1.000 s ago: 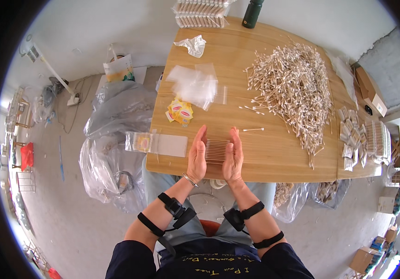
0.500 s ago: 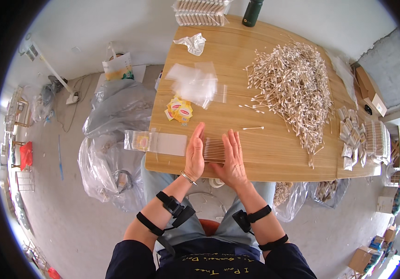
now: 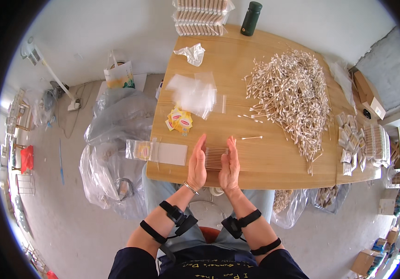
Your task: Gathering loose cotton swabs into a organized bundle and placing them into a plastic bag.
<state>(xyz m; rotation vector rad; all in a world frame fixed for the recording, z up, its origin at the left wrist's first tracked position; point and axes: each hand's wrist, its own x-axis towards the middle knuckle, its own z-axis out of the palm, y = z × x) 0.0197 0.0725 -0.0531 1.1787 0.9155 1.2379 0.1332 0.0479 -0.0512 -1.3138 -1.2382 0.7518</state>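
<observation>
A row of cotton swabs (image 3: 216, 158) lies side by side on the wooden table, near its front edge. My left hand (image 3: 197, 163) stands on edge at the row's left end, fingers stretched out. Facing it, my right hand (image 3: 230, 166) is upright at the right end, also with straight fingers. The swab tips are hidden by the palms. Left of my left hand lies a clear plastic bag (image 3: 137, 149) with swabs and a yellow label inside, beside a white card (image 3: 172, 154). One loose cotton swab (image 3: 252, 137) rests beyond my right hand.
A large heap of swabs (image 3: 297, 88) covers the table's right half. Clear bags (image 3: 193, 93), yellow labels (image 3: 180, 119) and crumpled tissue (image 3: 194, 54) lie at the left. Filled packs (image 3: 350, 139) sit far right; stacked packs (image 3: 200, 18) and a green bottle (image 3: 251, 18) stand at the back.
My right hand has turned from lying over the swabs' right part to standing on edge at their end. The view has shifted slightly, so the table appears lower.
</observation>
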